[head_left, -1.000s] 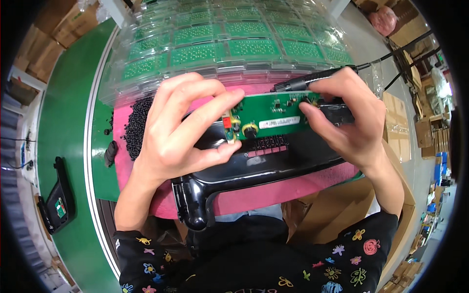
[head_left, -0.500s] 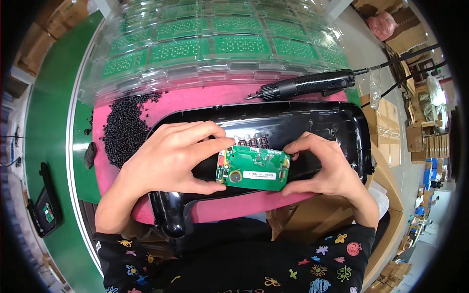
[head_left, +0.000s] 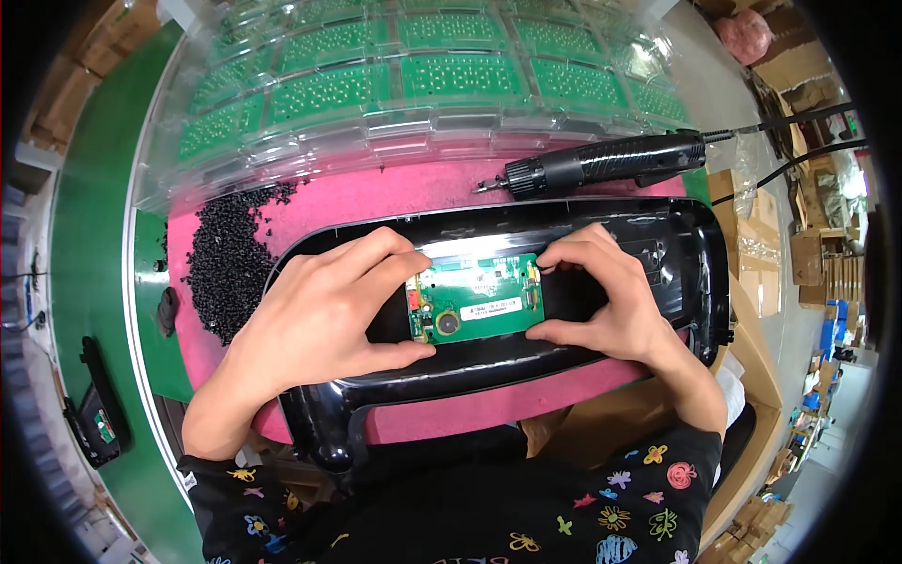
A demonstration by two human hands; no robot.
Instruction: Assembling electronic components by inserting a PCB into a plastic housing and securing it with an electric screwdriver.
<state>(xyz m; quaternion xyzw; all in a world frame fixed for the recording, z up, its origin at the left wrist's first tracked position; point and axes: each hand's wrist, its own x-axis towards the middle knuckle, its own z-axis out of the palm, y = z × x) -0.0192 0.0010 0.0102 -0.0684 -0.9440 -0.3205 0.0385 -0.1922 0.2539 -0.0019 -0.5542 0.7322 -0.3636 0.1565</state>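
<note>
A small green circuit board lies inside a long glossy black plastic housing that rests on a pink mat. My left hand pinches the board's left edge with thumb and fingers. My right hand grips its right edge, fingers above and thumb below. Both hands hold the board flat against the housing's inner face.
A black electric screwdriver lies on the mat behind the housing, its cable running right. A heap of small black screws sits at the left. Clear trays of green boards fill the back. Cardboard boxes stand at the right.
The board came down from above the housing into it over the last second. My right hand let go of the screwdriver earlier; it lies on the mat.
</note>
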